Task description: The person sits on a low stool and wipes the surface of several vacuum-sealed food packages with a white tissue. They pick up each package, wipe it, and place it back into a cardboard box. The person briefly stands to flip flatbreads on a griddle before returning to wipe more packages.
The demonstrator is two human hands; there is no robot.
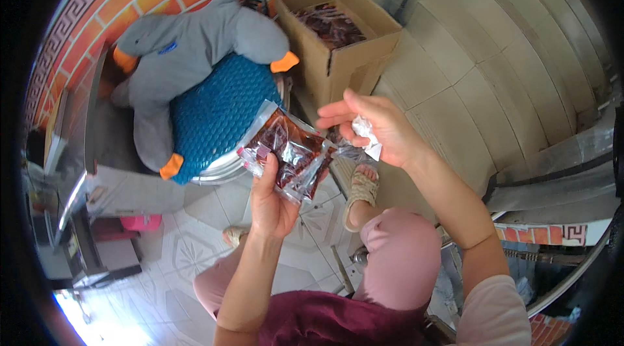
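Observation:
My left hand (275, 200) holds clear plastic packets (292, 151) with dark red contents, its thumb across the near edge. Just right of them, my right hand (373, 129) has a crumpled white tissue or paper (364, 134) tucked in its palm, the index finger and thumb extended apart. Beyond both hands stands an open cardboard box (363, 56) with similar dark red packets (331, 27) inside. Some clear plastic (353, 152) shows below my right hand; what it belongs to is hard to tell.
On the left, a grey plush toy (195, 46) with orange feet lies over a blue textured cushion (224, 107) on a round seat. Tiled steps (468, 68) rise at the right. A pink object (141, 222) is at the lower left. My sandalled foot (363, 190) rests below the hands.

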